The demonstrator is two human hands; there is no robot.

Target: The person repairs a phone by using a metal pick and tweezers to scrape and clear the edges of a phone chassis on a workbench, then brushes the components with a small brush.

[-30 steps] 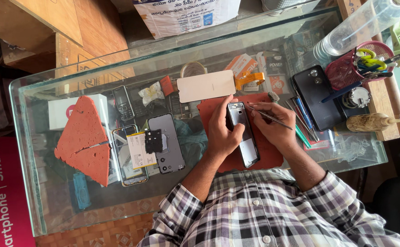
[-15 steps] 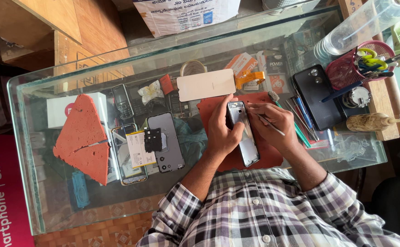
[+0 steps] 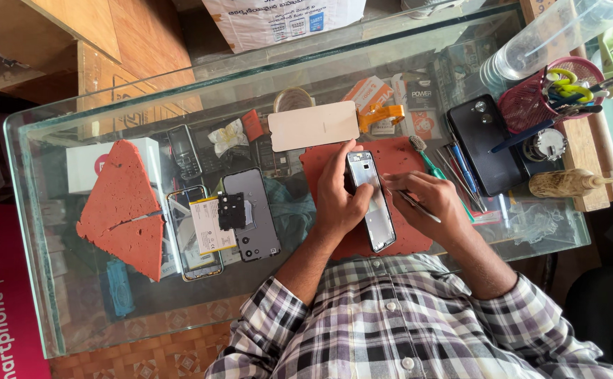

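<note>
Head view: left hand [image 3: 338, 200] fingers grasping phone frame [image 3: 371, 200], right hand [image 3: 429, 203] fingers pinching tweezers [image 3: 419, 207] beside its edge.

Glass counter [image 3: 54, 231], patterned tile floor [image 3: 152, 358], daylight

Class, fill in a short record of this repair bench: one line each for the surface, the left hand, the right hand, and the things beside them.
Surface: glass counter with a red work mat
Left hand: grips an opened phone frame
Right hand: holds a thin metal tool at the frame's edge
Nearby: battery, black phone, pink tool basket
</note>
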